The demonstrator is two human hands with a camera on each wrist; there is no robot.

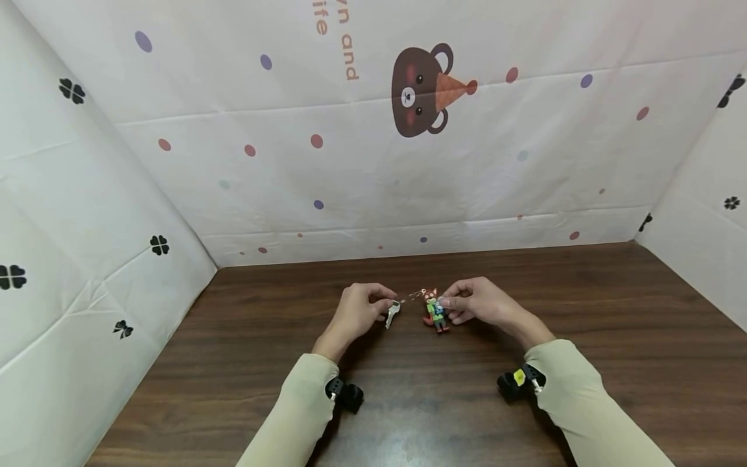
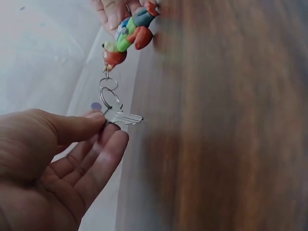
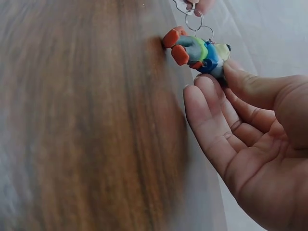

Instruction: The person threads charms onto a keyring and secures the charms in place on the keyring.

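Between the two hands hangs a keychain: a small fox figurine (image 1: 434, 312) with a green top and red feet, linked by a short chain and rings (image 2: 109, 89) to a silver key (image 1: 392, 314). My left hand (image 1: 360, 312) pinches the key's head between thumb and fingers; the key's blade sticks out free in the left wrist view. The figurine's side is pinched by my right hand (image 1: 483, 303), thumb on one side and fingers on the other, as the right wrist view shows. Both hands hold the pieces just above the table.
A dark brown wooden table (image 1: 443, 415) lies beneath. Behind it stands a white printed cloth backdrop (image 1: 350, 175) with dots and a bear face, and similar cloth walls rise at left and right. Black wrist cameras (image 1: 350, 395) are strapped at both sleeves.
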